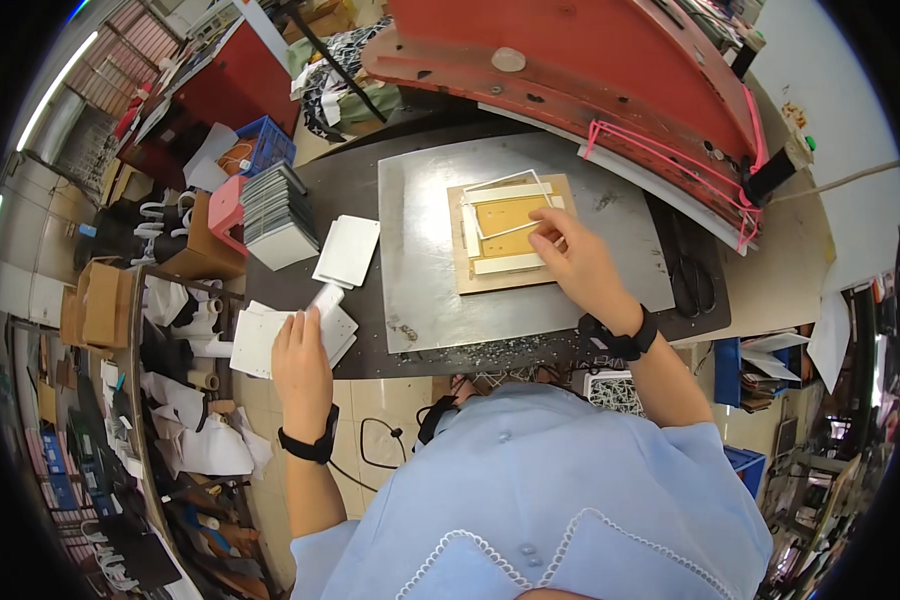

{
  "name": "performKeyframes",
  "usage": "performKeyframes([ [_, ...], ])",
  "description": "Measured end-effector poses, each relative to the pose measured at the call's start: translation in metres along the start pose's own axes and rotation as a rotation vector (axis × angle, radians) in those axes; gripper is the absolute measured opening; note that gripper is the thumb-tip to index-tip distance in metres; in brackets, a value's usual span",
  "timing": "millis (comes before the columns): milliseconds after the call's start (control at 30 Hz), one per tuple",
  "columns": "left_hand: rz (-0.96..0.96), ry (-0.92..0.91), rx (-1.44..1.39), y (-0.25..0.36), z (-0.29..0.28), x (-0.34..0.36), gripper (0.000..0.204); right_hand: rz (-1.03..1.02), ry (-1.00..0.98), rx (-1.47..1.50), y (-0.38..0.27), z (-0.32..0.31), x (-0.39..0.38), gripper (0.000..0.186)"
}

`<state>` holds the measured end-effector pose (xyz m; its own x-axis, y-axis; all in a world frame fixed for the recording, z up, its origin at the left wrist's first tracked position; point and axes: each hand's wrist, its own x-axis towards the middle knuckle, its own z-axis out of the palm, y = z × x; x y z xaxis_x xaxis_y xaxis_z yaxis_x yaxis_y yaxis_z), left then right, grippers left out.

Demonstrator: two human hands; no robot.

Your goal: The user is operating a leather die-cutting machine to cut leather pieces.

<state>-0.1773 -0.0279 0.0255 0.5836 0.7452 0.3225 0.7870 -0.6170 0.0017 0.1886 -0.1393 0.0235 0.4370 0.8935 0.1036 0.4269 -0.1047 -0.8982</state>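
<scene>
My right hand (578, 262) pinches a thin white rectangular frame (519, 177) by its near right corner, between thumb and index finger. The frame tilts over a yellow plate (510, 219) edged with pale strips, on a wooden board (462, 272). Under the board lies a grey metal sheet (420, 230). My left hand (303, 362) rests its outstretched fingers on a loose pile of white cards (255, 338). A narrow white piece (327, 296) shows just beyond its fingertips. Whether those fingers grip a card is hidden.
Another small stack of white cards (348, 250) lies beside a tall row of grey-edged cards (278, 215). A large red machine arm (570, 65) hangs over the table's far side. Black scissors (692, 287) lie at the right. Small scraps litter the near edge.
</scene>
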Motion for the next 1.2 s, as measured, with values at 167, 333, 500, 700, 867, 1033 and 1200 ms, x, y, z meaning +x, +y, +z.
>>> performKeyframes([
  [167,0.033,0.002,-0.219,0.003,0.010,0.015,0.046,-0.516,0.055,-0.514,0.022,0.015,0.021,0.016],
  [333,0.032,0.152,-0.187,-0.008,0.085,0.059,0.048,-0.533,-0.110,-0.678,0.024,0.022,0.052,0.009],
  [500,0.006,-0.026,-0.143,-0.002,0.105,0.088,0.032,-0.550,-0.111,-0.807,0.032,0.015,0.044,0.009],
  [700,-0.088,-0.177,-0.231,-0.016,0.091,0.093,0.020,-0.335,0.133,-0.378,-0.035,-0.036,-0.014,0.009],
  [867,-0.144,-0.007,-0.121,-0.026,0.078,0.090,0.028,-0.081,0.252,-0.360,-0.046,-0.107,-0.102,0.014],
  [1033,-0.324,0.234,-0.970,0.013,0.016,0.090,0.024,0.029,0.052,-0.647,-0.004,-0.155,-0.164,0.017],
  [1200,0.057,0.069,-0.953,0.091,-0.005,0.069,0.020,0.249,-0.039,0.053,-0.004,-0.100,-0.129,0.022],
])
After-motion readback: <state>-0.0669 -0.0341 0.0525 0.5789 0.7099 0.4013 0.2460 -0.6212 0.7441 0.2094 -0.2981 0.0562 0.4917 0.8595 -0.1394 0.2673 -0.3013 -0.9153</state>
